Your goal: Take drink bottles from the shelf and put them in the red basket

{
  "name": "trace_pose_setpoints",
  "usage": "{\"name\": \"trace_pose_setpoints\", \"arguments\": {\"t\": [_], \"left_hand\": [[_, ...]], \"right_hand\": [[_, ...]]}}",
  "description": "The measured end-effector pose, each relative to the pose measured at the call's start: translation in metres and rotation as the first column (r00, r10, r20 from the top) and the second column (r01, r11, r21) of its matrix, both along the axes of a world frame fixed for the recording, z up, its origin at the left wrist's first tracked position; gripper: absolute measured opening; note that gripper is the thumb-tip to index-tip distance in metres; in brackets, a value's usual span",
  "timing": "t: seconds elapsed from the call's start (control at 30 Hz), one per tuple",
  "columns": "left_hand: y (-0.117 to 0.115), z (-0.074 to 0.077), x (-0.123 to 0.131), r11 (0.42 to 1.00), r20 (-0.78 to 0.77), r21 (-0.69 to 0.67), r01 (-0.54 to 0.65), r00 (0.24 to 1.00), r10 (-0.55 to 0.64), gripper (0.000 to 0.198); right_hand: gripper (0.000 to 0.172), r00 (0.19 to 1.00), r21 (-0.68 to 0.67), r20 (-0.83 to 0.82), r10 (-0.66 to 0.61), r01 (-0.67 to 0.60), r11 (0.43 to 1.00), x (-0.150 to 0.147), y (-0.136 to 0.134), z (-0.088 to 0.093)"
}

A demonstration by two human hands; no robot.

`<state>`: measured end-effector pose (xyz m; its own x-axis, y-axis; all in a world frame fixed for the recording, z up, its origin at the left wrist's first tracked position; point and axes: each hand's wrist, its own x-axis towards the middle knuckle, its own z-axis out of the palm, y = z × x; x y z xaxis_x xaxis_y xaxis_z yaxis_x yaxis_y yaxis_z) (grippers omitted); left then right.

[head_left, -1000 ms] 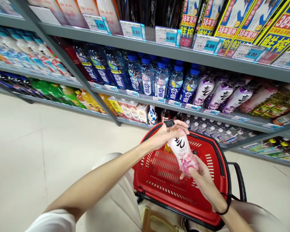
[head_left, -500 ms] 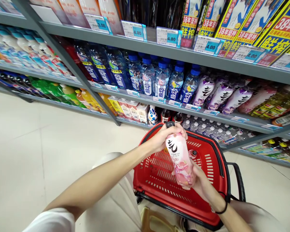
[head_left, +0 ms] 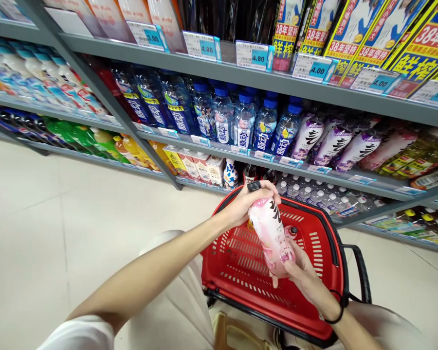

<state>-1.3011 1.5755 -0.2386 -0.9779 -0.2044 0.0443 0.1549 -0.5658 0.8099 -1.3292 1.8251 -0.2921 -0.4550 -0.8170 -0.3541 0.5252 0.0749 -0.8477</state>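
Observation:
A pink and white drink bottle (head_left: 268,236) with a black cap is tilted between my hands, above the red shopping basket (head_left: 237,287). My left hand (head_left: 254,200) is closed around its neck, just below the cap. Around the lower end, my right hand (head_left: 301,267) grips the bottle, thumb on the near side. Inside the basket, partly hidden behind the held bottle, lies another bottle (head_left: 291,232) with a dark cap. A small yellow-orange thing shows behind the bottle near my left hand; its kind is hidden.
Shelves ahead hold blue-capped drink bottles (head_left: 244,121), purple-labelled bottles (head_left: 336,146) and, lower down, small water bottles (head_left: 310,194). The grey shelf edge (head_left: 222,70) carries price tags. The basket's black handle (head_left: 361,272) sticks out right. Pale floor tiles (head_left: 58,218) lie left.
The bottle has turned about its long axis in my hands, so its black lettering has moved to the right side. The fingers of my right hand have shifted on its lower end.

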Motion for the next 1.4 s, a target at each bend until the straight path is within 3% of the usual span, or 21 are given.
{"name": "trace_pose_setpoints", "arguments": {"t": [0.17, 0.37, 0.6, 0.8, 0.97, 1.1, 1.2, 1.27, 1.4], "left_hand": [[0.001, 0.004, 0.003, 1.0, 0.028, -0.014, 0.02, 0.999, -0.02, 0.022], [0.0, 0.009, 0.001, 0.998, 0.187, 0.052, 0.047, 0.981, -0.056, 0.019], [-0.002, 0.011, 0.002, 0.994, 0.12, 0.043, 0.1, 0.987, -0.104, 0.015], [-0.006, 0.005, 0.0, 0.987, 0.018, 0.069, 0.148, 0.989, -0.15, 0.013], [-0.009, 0.003, -0.001, 0.99, 0.059, 0.088, 0.11, 0.992, -0.115, 0.016], [-0.008, 0.003, -0.003, 0.997, 0.108, 0.083, -0.006, 0.994, -0.003, 0.02], [-0.005, 0.004, -0.004, 0.992, 0.132, 0.124, 0.001, 0.991, -0.018, 0.032], [-0.003, 0.004, -0.004, 0.987, 0.132, 0.157, 0.023, 0.99, -0.044, 0.04], [-0.001, 0.002, -0.003, 0.965, 0.112, 0.255, 0.068, 0.989, -0.099, 0.052]], "right_hand": [[0.05, 0.992, -0.015, -0.123, -0.039, 0.037, 0.999, 0.001, -0.011, 0.004], [0.069, 0.955, 0.095, -0.243, -0.169, 0.196, 0.976, -0.004, -0.015, -0.01], [0.058, 0.985, 0.174, -0.17, 0.033, -0.003, 0.985, -0.01, -0.013, 0.0], [0.059, 0.965, -0.076, 0.117, 0.236, -0.228, 0.971, -0.014, -0.006, 0.018], [0.062, 0.987, -0.032, 0.039, 0.155, -0.154, 0.988, -0.013, -0.002, 0.013], [0.068, 0.994, 0.074, -0.106, 0.012, -0.004, 0.997, -0.012, -0.006, 0.004], [0.075, 0.98, 0.124, -0.187, -0.066, 0.09, 0.988, -0.011, -0.009, 0.004], [0.076, 0.98, 0.139, -0.194, -0.043, 0.071, 0.988, -0.009, -0.008, 0.005], [0.084, 0.992, 0.098, -0.088, 0.095, -0.087, 0.991, -0.005, -0.003, 0.005]]}}
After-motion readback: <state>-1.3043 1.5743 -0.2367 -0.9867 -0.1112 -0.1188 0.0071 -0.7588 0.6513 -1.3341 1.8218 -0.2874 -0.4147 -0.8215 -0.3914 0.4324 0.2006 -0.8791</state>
